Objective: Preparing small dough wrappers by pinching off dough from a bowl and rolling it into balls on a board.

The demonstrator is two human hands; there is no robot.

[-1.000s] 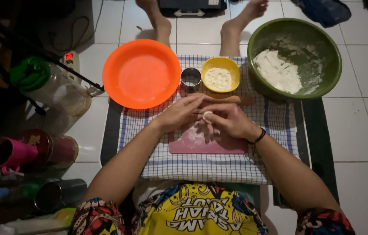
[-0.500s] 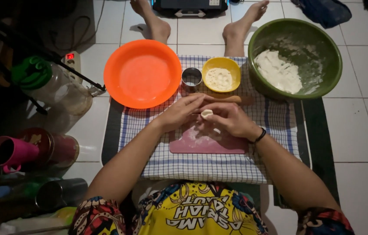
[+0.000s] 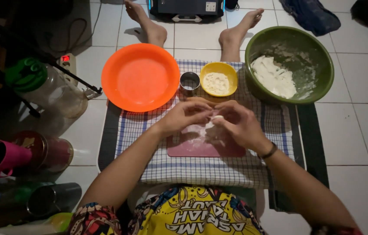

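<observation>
Left hand, right hand, dough piece pinched between (seemingly), above pink board

Both forearms reach forward from the bottom of the view and angle inward so the hands meet in the middle. The left hand is curled, fingers bent toward the right. The right hand faces it, fingers bent, its fingertips touching those of the left. A dark band circles the right wrist. Both bare legs stretch ahead.
</observation>
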